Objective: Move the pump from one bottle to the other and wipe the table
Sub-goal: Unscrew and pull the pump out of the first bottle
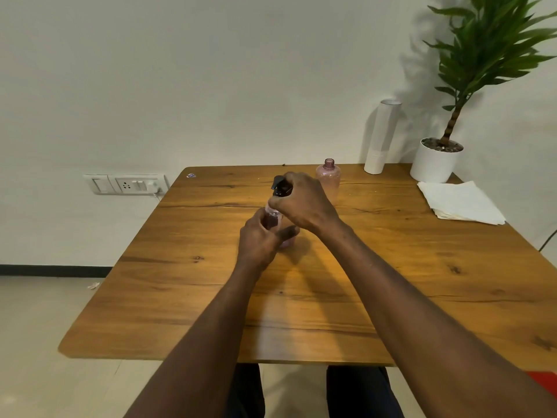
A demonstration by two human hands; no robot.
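A pink translucent bottle (pixel 273 219) stands near the middle of the wooden table (pixel 301 297). My left hand (pixel 260 236) grips its body. My right hand (pixel 303 202) holds the black pump (pixel 281 186) that sits on the bottle's neck. A second pink bottle (pixel 328 179), with an open neck and no pump, stands upright further back, just behind my right hand. A stack of white paper napkins (pixel 461 203) lies at the table's right side.
A white paper roll (pixel 380 137) leans against the wall at the back right. Beside it stands a potted plant in a white pot (pixel 434 161). A wall socket panel (pixel 125 184) is left of the table.
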